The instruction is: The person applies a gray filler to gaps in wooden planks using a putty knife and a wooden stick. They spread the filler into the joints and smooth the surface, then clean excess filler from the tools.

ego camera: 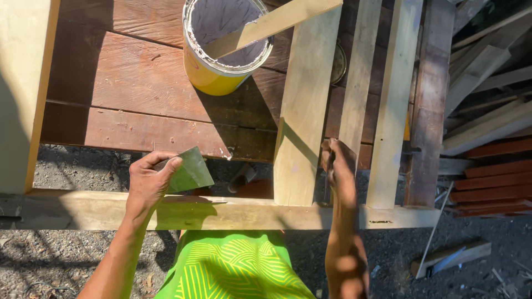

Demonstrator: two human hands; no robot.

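My left hand (pixel 148 178) pinches a small green flat scraper (pixel 191 170) just above a pale wooden crossbar (pixel 100 210) of a frame. My right hand (pixel 339 171) is closed around the near end of a pale upright slat (pixel 357 77), fingers wrapped at its edge. A wider pale slat (pixel 303 111) stands between the two hands. A yellow bucket (pixel 221 77) of whitish paste sits on a dark red-brown board surface (pixel 127 83), with a wooden stick (pixel 271 25) resting in it.
More slats (pixel 394 105) and a dark plank (pixel 429 105) lie to the right. A heap of timber (pixel 487 127) sits at far right. A pale post (pixel 22 94) stands at left. Gravel ground (pixel 55 260) lies below, with a loose offcut (pixel 451 257).
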